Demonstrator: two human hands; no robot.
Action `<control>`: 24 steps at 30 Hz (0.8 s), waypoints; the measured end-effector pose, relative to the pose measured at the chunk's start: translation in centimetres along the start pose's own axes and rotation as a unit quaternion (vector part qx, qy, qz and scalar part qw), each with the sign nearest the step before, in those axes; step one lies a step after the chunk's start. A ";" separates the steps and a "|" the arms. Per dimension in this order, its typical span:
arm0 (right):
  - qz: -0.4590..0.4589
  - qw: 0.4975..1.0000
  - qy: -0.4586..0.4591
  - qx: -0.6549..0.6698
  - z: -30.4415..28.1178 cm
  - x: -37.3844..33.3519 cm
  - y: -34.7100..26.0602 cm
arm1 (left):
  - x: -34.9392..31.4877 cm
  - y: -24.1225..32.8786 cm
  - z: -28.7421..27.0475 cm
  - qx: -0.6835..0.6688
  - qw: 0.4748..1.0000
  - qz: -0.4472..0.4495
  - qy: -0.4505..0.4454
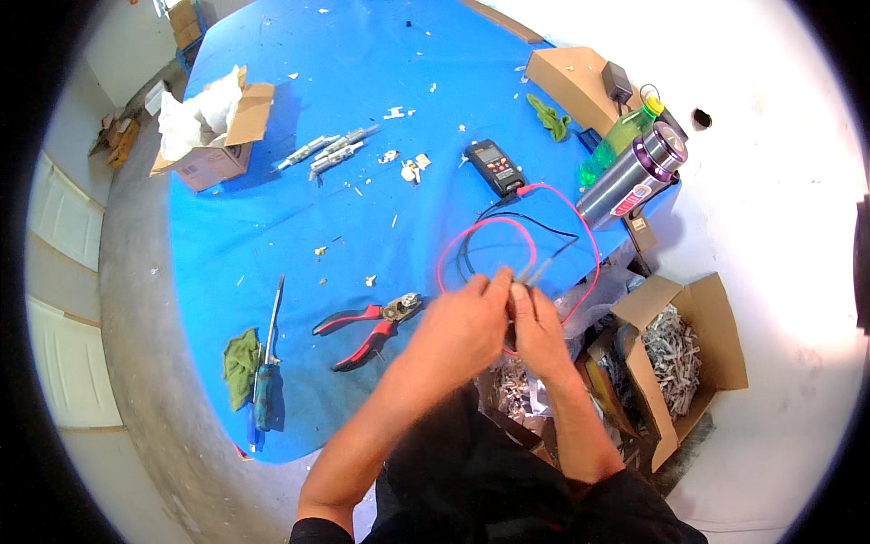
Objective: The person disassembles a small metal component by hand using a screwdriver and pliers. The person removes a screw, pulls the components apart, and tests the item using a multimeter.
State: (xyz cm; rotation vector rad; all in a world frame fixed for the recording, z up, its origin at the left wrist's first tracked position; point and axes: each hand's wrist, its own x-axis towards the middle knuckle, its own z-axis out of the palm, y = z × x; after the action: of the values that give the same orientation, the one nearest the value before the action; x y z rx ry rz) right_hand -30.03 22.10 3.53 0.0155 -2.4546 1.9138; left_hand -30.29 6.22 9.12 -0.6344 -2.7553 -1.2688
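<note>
My left hand (467,322) and my right hand (541,337) meet at the table's near right edge, fingers pinched together. Slim grey pieces (536,272), blurred, stick out above the fingers of my right hand. What my left fingers pinch is hidden. A red test lead (594,245) and a black test lead (544,228) run from a dark handheld multimeter (495,167) and loop close around my hands; their probe ends cannot be made out. Left of my left hand lie red-and-black pliers (381,328) with spread handles.
Several grey cylindrical parts (331,152) and white scraps (414,169) lie on the blue tablecloth (362,236). A screwdriver (265,390) and green rag (240,367) are near left. A steel flask (634,177) and green bottle (621,145) stand right. Below, a carton (716,308) holds grey pieces.
</note>
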 end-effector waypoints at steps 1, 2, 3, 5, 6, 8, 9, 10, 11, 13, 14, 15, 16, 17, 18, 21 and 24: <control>0.007 1.000 -0.002 -0.004 -1.1 0.0 0.5 | -0.1 0.2 0.8 -0.010 1.000 0.006 0.000; 0.019 1.000 -0.007 -0.010 -1.8 0.0 0.4 | -0.3 0.3 1.4 -0.021 1.000 0.005 -0.002; 0.030 0.999 -0.011 -0.014 -2.6 0.0 0.4 | -0.6 0.1 1.8 -0.037 0.999 0.014 0.019; 0.047 0.999 -0.003 -0.006 -3.6 1.0 0.5 | -1.2 -0.2 2.2 -0.068 0.995 0.033 0.062; 0.080 0.997 0.002 0.009 -4.2 1.7 0.0 | -1.6 -0.3 1.3 -0.055 0.997 -0.023 0.054; 0.088 0.996 0.004 0.000 -5.6 3.4 0.7 | -2.9 -1.3 -1.3 0.009 0.992 -0.079 0.100; 0.062 0.998 0.004 -0.025 -6.5 4.7 2.5 | -3.5 -2.0 -2.3 0.069 0.984 -0.112 0.119; 0.035 0.998 0.002 -0.047 -6.9 5.9 3.7 | -4.2 -2.9 -3.4 0.099 0.980 -0.108 0.137; 0.040 0.997 0.001 -0.066 -7.0 6.9 3.9 | -5.0 -4.2 -4.1 0.129 0.974 -0.105 0.155; 0.052 0.993 -0.005 -0.110 -6.9 8.6 3.9 | -5.8 -5.6 -4.0 0.160 0.968 -0.099 0.167; 0.062 0.988 -0.011 -0.138 -7.2 9.5 4.8 | -5.9 -6.4 -3.6 0.160 0.970 -0.092 0.160; 0.057 0.987 -0.001 -0.147 -7.1 9.8 4.8 | -5.8 -7.1 -3.4 0.162 0.971 -0.088 0.154; 0.052 0.986 0.009 -0.157 -6.8 10.1 4.7 | -5.6 -7.7 -3.1 0.162 0.973 -0.086 0.139; 0.048 0.984 0.018 -0.169 -6.7 10.0 4.9 | -5.3 -8.4 -2.6 0.159 0.976 -0.086 0.123; 0.039 0.981 0.013 -0.188 -6.7 10.2 5.2 | -5.5 -8.5 -2.5 0.160 0.977 -0.094 0.110; -0.020 0.971 0.048 -0.233 -7.0 10.3 6.4 | -4.9 -7.3 -2.5 0.084 0.979 -0.126 0.136; -0.011 0.975 0.049 -0.214 -7.1 8.8 5.2 | -5.4 -6.3 -3.1 0.064 0.966 -0.114 0.223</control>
State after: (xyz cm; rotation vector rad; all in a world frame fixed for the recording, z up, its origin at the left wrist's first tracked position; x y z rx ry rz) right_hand -38.88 30.36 0.46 -0.0598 -2.7225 1.3037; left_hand -28.13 -1.58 5.54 -0.0124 -2.5463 -1.0889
